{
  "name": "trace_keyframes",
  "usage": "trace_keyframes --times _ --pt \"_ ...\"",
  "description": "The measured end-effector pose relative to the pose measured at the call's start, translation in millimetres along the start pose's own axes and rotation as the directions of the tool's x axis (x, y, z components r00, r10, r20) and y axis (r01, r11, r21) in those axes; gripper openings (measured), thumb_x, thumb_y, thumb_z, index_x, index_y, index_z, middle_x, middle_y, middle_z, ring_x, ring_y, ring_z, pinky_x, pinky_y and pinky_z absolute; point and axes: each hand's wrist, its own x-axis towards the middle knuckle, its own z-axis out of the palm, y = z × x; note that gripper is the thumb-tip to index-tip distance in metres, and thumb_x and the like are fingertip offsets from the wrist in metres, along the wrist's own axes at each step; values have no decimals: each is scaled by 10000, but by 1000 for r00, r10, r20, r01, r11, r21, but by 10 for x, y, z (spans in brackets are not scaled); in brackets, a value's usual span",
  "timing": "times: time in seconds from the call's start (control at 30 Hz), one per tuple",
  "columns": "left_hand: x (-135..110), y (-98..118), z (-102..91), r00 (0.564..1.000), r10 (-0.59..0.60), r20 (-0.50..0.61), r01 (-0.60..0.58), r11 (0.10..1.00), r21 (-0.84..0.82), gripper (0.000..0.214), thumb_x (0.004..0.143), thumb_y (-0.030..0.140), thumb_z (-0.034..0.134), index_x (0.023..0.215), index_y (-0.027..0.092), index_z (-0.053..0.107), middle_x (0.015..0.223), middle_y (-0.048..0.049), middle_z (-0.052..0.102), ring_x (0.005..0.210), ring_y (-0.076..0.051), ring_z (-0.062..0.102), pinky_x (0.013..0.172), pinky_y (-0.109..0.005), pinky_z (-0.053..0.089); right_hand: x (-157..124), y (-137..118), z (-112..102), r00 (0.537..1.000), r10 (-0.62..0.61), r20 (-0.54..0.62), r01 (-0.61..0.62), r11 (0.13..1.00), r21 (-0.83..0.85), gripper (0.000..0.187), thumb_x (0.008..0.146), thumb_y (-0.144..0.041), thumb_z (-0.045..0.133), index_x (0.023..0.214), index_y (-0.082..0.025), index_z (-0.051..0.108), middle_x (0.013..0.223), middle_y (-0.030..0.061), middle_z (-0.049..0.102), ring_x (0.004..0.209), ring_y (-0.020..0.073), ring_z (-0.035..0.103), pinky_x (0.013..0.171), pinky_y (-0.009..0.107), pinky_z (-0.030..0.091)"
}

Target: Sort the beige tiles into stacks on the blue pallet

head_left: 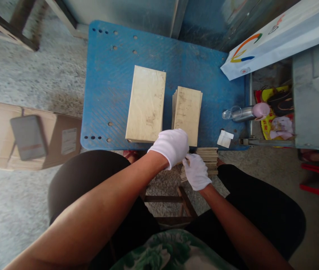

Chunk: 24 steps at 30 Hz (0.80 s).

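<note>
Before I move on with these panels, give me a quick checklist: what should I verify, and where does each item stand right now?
1. Gloves on left hand and right hand: ok.
2. Right hand touching the low stack by the knees: ok.
3. Right hand closed on that stack: cannot tell, the contact is hidden.
4. Right pile on the blue platform squared up: not ok, its left edges are fanned.
5. Bottle apart from the right pile: ok, it lies near the platform's right edge.

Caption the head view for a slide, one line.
Gloved left hand and right hand meet at a low stack of thin panels by a blue table edge.
</note>
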Motion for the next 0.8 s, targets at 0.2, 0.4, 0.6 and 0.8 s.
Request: trace_keyframes --times 0.2,0.4,0.6,0.8 --pt "-33 64 2 987 83 138 -88 995 35 324 911 296 540 1107 62 649 1061 -203 698 1009 -321 684 794 -395 542 -3 -13 25 997 47 -65 -46 999 23 200 904 -275 568 1048 -230 698 1082 88 671 948 206 626 789 276 449" --pt "-30 -29 -110 995 48 92 -49 999 10 323 926 265 517 1129 48 644 1089 -198 687 1036 -331 673 817 -419 552 -21 -25 16 991 84 -106 -71 990 126 213 906 -313 591 1047 -194 697 1058 91 682 967 209 621 797 276 431" --pt "-57 -74 -145 997 32 76 -33 999 16 297 923 223 507 1122 69 664 1110 -189 683 1041 -324 669 831 -418 551 -23 -29 -27 997 75 -32 -70 990 120 201 923 -316 577 983 -194 725 961 67 699 890 173 641 744 238 425" --pt "-77 -53 -158 997 30 74 -29 999 -16 313 918 238 510 1134 55 643 1083 -194 683 1034 -325 669 825 -422 545 -49 -39 -4 996 91 7 -91 990 105 246 928 -312 561 1098 -196 696 1079 84 688 970 187 634 824 260 435"
